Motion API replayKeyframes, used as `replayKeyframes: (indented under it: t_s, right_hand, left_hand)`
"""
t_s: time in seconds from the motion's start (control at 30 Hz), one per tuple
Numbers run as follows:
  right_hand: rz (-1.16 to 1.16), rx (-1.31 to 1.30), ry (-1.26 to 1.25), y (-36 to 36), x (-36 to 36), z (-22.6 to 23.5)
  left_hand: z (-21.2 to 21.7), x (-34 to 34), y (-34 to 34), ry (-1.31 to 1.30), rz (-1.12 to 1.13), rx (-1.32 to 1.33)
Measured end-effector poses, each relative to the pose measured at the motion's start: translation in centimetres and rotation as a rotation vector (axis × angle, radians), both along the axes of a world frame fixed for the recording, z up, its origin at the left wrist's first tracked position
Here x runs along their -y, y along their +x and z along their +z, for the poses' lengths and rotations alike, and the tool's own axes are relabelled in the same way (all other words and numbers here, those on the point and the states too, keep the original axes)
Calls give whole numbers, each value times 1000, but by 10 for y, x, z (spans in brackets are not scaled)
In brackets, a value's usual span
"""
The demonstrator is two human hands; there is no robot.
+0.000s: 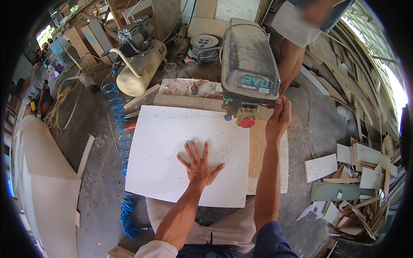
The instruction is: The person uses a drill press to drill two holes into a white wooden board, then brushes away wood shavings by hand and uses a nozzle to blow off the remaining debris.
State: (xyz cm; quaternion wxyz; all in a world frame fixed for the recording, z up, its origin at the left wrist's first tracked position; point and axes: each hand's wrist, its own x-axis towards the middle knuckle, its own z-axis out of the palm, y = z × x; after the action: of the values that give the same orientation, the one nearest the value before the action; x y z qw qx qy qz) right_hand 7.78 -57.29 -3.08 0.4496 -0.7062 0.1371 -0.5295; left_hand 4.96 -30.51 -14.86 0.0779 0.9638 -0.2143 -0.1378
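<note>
A white board (157, 150) lies flat over the light wooden work surface (257, 148) of a drill press (249, 60) with a dusty dark hood. My left hand (198, 165) rests palm down on the board, fingers spread, holding nothing. Small chips are scattered over the board. Beyond its far right corner, under the hood, a round red part (247, 123) sticks out toward me. My right hand (279, 116) is raised at the machine's right side, its fingers closed. Whatever they grip there is mostly hidden.
A coiled blue air hose (124, 150) runs left of the board from a cream compressor (142, 69). Board offcuts (365, 172) heap up at right. Another person (297, 26) is close behind the machine; someone else (36, 92) sits far left. A cable reel (203, 41) stands behind.
</note>
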Motion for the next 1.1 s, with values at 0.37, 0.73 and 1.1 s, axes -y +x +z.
replayKeyframes:
  t_s: [0.37, 0.73, 1.1]
  right_hand:
    - [-128, -50, -133, -1, -5, 1]
    - [-132, -25, -146, -3, -7, 0]
    - [-141, -47, -164, -6, -8, -3]
  left_hand:
    - [-6, -3, -1, -41, -15, 51]
    - [-9, -3, 0, -44, -11, 40]
    - [-7, -2, 0, -48, -10, 15]
